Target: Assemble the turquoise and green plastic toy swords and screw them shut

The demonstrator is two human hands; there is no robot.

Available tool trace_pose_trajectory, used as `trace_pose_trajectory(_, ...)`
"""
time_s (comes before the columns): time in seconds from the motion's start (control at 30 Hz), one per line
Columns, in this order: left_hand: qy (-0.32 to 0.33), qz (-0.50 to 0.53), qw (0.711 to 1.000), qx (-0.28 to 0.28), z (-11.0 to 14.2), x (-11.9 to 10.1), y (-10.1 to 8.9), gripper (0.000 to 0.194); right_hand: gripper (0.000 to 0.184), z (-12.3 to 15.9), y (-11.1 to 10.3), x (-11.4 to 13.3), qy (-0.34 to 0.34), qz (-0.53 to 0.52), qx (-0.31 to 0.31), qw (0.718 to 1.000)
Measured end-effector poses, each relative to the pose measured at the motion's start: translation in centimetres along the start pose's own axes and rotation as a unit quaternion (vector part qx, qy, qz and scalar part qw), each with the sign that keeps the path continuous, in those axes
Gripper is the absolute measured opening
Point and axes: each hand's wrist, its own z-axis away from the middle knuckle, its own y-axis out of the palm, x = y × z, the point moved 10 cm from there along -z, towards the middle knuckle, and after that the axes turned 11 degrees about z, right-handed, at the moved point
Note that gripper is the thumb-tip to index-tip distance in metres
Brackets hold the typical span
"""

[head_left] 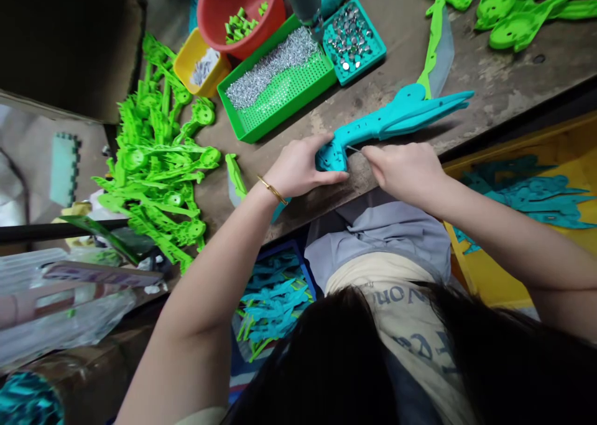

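A long turquoise plastic part [368, 126] lies over the near edge of the worktable, its narrow end pointing right. My left hand [301, 167] grips its wider left end between thumb and fingers. Closed beside it, my right hand [403, 171] pinches a thin metal piece [354, 149], whose tip meets the turquoise part near the bend. The rest of that piece is hidden in my fingers, so its kind is unclear. Just beyond the turquoise part lies a green part with a translucent blade [441, 55].
A heap of green plastic parts [163, 157] lies left. Behind my hands stand a green basket of small metal pieces [261, 129], a teal tray [380, 48], a red bowl [209, 17] and a yellow container [184, 70]. A yellow bin [494, 275] sits below the edge, right.
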Motion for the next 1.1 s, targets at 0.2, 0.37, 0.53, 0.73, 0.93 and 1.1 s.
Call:
trace_pose_trajectory(0.2,0.002,-0.02,1.0,0.003,0.0,-0.6,0.4,0.079,0.04,-0.9,0.2,-0.5,-0.002,-0.052,0.013,0.999)
trace_pose_trajectory(0.37,0.001,-0.043,0.999,-0.005,0.0,-0.8,0.8,0.079,0.036,-1.6,1.5,-2.0,0.037,-0.209,0.058,0.975)
trace_pose_trajectory(0.53,-0.005,-0.055,0.998,0.004,0.1,-0.9,0.7,0.079,0.038,0.1,0.7,-2.3,0.056,-0.146,0.038,0.987)
trace_pose_trajectory(0.73,-0.021,-0.05,0.999,0.006,0.1,-0.8,0.7,0.08,0.04,0.3,0.9,-2.3,0.069,-0.105,0.013,0.992)
trace_pose_trajectory(0.93,-0.006,-0.046,0.999,0.001,0.1,-0.7,0.6,0.079,0.039,-0.8,1.6,-0.4,0.004,-0.077,0.011,0.997)
trace_pose_trajectory(1.1,-0.008,-0.038,0.999,0.008,0.2,-0.9,0.7,0.074,0.038,-2.1,1.1,1.4,0.007,-0.046,0.018,0.999)
